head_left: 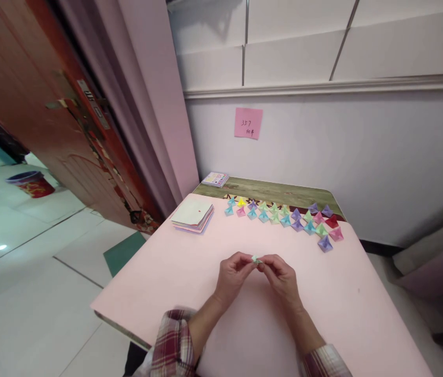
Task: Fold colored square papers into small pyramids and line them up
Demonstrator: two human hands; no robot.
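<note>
Between my fingertips is a small piece of pale green folded paper (256,259), held just above the pink tabletop. My left hand (232,273) pinches it from the left, thumb and forefinger closed. From the other side my right hand (281,276) grips it with thumb and forefinger. Much of the paper is hidden behind the fingers, so its exact fold cannot be made out. Beyond my hands stand several folded paper pieces with pointed tops, in rows; a purple one (325,243) is nearest, beside a pink one (336,234).
A stack of square paper sheets (193,215) lies on the pink table cover (158,283) at left. A small printed pad (215,179) sits at the far left corner. A pink note (248,123) hangs on the wall. A wooden door (48,104) stands to the left.
</note>
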